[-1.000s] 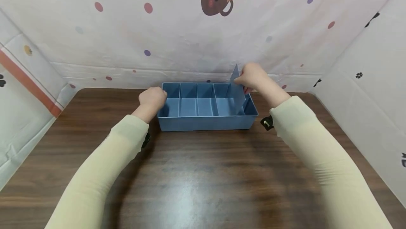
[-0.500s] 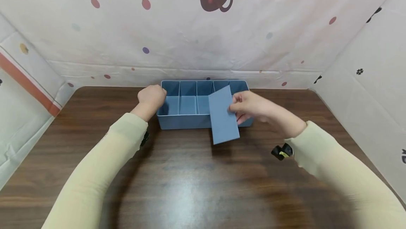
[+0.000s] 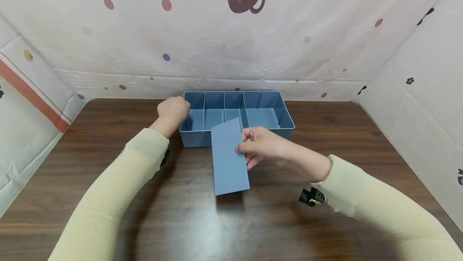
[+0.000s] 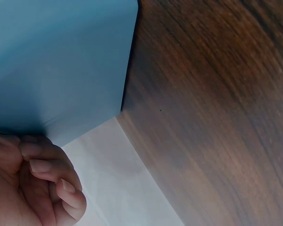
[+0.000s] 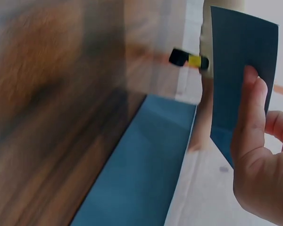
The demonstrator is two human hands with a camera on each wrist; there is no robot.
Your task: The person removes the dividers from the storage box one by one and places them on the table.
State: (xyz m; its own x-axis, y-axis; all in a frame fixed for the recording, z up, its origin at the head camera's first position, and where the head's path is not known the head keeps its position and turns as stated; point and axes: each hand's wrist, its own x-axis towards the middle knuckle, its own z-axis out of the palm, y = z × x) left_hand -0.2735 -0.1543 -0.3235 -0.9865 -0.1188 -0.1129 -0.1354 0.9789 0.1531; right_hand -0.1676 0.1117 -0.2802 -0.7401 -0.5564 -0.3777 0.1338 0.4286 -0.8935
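Observation:
A blue box [image 3: 199,138] with thin dividers stands near the back of the table. My left hand [image 3: 173,113] grips its left end wall; in the left wrist view the fingers of that hand [image 4: 40,181] are curled at the box wall [image 4: 70,80]. My right hand [image 3: 264,147] pinches a flat blue panel [image 3: 228,164] by its right edge, in front of the box and above the table. The right wrist view shows the panel [image 5: 240,52] between thumb and fingers of the right hand [image 5: 264,155]. The box's right part is one wide compartment.
The brown wooden table [image 3: 188,221] spreads out in front of the box. A white patterned sheet [image 3: 202,40] rises behind it and on both sides. A small black device [image 3: 312,197] sits at my right wrist.
My right hand has lifted the panel out of the box's right part and carried it forward and left, in front of the box. My left hand has stayed on the left end.

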